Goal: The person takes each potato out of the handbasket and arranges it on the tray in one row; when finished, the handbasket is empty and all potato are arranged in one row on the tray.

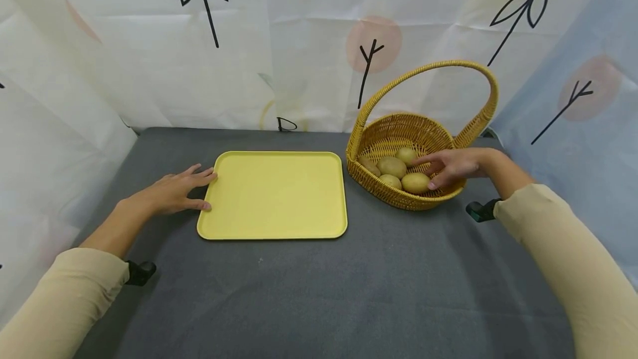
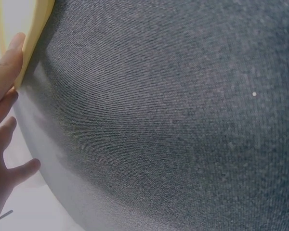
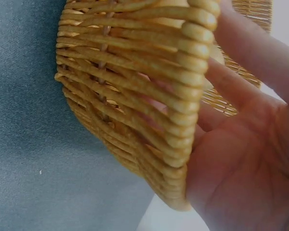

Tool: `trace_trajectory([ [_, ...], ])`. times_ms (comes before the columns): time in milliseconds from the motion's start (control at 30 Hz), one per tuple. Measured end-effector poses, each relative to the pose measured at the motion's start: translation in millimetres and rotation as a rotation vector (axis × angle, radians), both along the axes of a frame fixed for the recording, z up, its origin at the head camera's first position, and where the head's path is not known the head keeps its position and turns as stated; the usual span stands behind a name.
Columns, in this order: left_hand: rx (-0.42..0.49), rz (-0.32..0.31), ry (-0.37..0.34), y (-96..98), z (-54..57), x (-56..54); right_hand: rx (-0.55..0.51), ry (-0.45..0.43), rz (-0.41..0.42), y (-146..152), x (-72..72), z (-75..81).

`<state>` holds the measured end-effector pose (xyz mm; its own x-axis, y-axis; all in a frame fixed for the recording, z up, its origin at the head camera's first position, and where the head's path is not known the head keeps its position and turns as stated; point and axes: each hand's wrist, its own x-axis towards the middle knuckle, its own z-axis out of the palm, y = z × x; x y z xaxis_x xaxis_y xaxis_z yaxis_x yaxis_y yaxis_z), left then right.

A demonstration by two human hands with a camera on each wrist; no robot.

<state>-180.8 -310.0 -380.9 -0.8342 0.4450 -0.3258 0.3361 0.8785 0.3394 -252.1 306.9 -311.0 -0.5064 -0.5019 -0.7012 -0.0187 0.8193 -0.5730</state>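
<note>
In the head view, my left hand lies at the left edge of a yellow rectangular tray, fingers spread. Its thumb and fingertips touch the rim; the left wrist view shows a fingertip over the tray's edge. My right hand reaches over the right side of a woven wicker basket. Inside lie several potatoes. The right thumb is against the nearest potato, and the fingers extend towards those behind. From the right wrist, the basket's wall hides the fingertips.
A tall arched handle rises over the basket. Dark grey cloth covers the table, and patterned curtains hang behind it and at both sides. The tray lies flat, left of the basket.
</note>
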Motion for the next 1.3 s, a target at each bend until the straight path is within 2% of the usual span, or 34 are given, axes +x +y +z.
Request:
trace_trajectory([
  [233,-0.007,0.003,0.004,1.2,0.1,-0.7,0.033,-0.018,0.018,-7,-6.3,-4.6],
  [467,-0.015,0.003,0.016,1.1,-1.2,-0.7,0.107,0.075,0.114,-19,-7.2,-4.1],
  [600,-0.016,-0.002,0.024,-0.1,-2.0,-0.6,0.104,0.096,0.123,-21,-6.5,-3.1],
  [867,-0.018,-0.006,0.032,-0.7,-2.7,0.1,0.019,0.187,0.147,-16,-2.4,5.2],
  [1067,-0.010,-0.001,0.019,-1.2,-1.0,0.9,-0.074,0.244,0.164,-16,4.6,23.2],
  [1300,-0.006,-0.001,0.021,-0.1,-1.8,1.5,-0.207,0.238,0.177,-25,10.9,38.8],
])
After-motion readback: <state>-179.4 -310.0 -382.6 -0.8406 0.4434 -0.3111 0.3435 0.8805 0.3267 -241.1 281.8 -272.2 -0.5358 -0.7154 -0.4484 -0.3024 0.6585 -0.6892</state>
